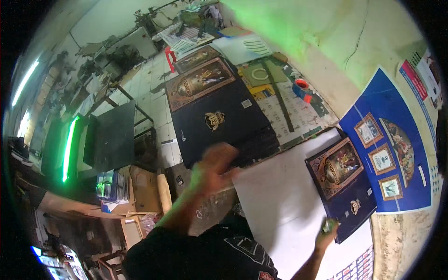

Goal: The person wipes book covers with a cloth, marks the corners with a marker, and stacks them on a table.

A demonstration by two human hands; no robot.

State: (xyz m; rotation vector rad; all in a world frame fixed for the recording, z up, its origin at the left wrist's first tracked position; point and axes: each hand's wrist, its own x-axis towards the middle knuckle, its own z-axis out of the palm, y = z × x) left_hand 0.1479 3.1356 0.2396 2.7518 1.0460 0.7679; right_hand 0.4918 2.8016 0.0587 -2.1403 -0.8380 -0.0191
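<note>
A long workbench (305,126) runs along the wall, carrying a stack of dark printed covers (219,121) far left, a white sheet (280,196) near, and blue tape roll (302,89) far right.

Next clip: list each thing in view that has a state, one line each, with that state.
Left hand: motion-blurred, over the near edge of the dark stack; grip unclear.
Right hand: closed around a small green object.
Stack of dark covers: lying flat, face up.
Single dark cover: flat on the white sheet, beside the blue poster.
Tape roll: lying on the cutting mat.
</note>
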